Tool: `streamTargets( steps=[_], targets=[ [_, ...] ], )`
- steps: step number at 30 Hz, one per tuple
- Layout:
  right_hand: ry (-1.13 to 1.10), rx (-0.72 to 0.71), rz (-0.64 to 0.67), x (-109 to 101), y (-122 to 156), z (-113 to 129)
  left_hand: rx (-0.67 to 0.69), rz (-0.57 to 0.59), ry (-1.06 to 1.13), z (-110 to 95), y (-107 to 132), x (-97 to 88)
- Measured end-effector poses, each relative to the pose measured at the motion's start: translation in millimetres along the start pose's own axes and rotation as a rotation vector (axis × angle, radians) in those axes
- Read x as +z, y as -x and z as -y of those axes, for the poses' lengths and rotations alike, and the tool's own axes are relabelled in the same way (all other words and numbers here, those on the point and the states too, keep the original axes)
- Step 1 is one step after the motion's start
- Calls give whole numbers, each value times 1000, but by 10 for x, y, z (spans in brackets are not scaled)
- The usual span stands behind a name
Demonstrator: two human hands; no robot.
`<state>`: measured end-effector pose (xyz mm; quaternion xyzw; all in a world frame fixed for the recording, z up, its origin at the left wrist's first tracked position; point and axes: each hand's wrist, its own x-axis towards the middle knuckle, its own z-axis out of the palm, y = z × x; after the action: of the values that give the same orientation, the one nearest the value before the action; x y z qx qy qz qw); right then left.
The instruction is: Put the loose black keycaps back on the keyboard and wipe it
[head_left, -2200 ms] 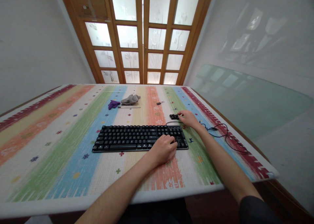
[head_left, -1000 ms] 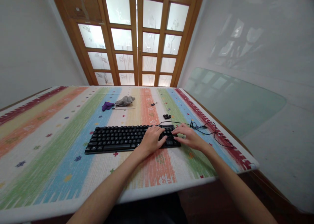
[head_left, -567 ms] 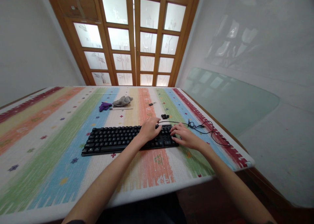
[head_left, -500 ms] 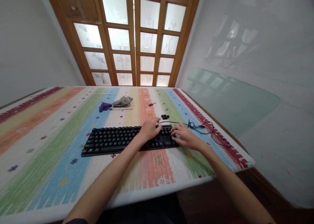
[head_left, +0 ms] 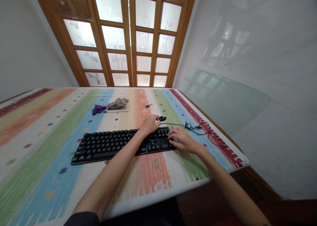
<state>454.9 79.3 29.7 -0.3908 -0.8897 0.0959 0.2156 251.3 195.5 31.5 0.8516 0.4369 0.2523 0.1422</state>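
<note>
A black keyboard (head_left: pixel 109 145) lies across the striped tablecloth, with a gap showing among the keys at its right end. My left hand (head_left: pixel 150 124) reaches over the keyboard's back edge, its thumb and forefinger apart beside a small cluster of loose black keycaps (head_left: pixel 162 118). I see nothing clearly between those fingers. My right hand (head_left: pixel 182 139) rests at the keyboard's right end, fingers bent and apart over the number pad, the thumb near the front corner. What lies under its fingertips is hidden.
Behind the keyboard lie a purple cloth (head_left: pixel 98 109), a grey cloth (head_left: pixel 118 103), a thin stick (head_left: pixel 116 112) and a small black tool with a metal tip (head_left: pixel 148 106). A tangled black cable (head_left: pixel 195 127) runs to the right. A wall (head_left: pixel 260 127) borders the table's right side.
My left hand has moved from over the keyboard's back keys to the loose keycaps behind it. My right hand stays at the number pad. The whole view has shifted slightly.
</note>
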Motion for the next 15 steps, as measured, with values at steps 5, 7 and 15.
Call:
streamTargets(
  steps=[5, 7, 15],
  targets=[
    [-24, 5, -10, 6, 35, 3, -29, -4, 2, 70, -91, 63],
    [-35, 8, -17, 8, 41, 18, -36, 3, 3, 109, -120, 87],
    [-20, 22, -23, 14, 6, 63, -30, 79, 8, 199, -243, 158]
  ],
)
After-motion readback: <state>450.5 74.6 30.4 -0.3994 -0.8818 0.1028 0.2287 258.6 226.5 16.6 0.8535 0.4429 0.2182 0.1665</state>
